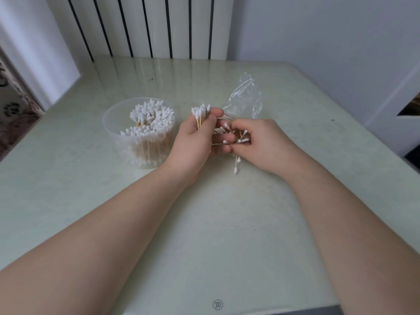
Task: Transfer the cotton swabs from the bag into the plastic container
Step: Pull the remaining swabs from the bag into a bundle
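Swab bundle (201, 113) is held upright in the clenched left grip (195, 142) at frame ctr, just right of the plastic container (109, 126), packed w/ swabs. Loose swabs (241, 139) are pinched by the right grip (261, 144) alongside. The bag (245, 96) is seen crumpled on the table (227, 223) behind, upper right of ctr.

Clear plastic container (107, 121) stands at 10 o'clock on the bench (227, 223), packed with upright cotton swabs (150, 119). Left grip (195, 142), just beside the container at its 3 o'clock, clasps a bundle of swabs (200, 113), white tips up. Right grip (261, 144), close against the left's fingertips, pinches several loose swabs (241, 139) lying crossed. Crumpled clear bag (245, 96) lies at 12 o'clock from both grips. A stray swab (236, 166) protrudes toward 6 o'clock beneath the right grip. White ribbed radiator (145, 26) stands behind the bench at 12 o'clock.
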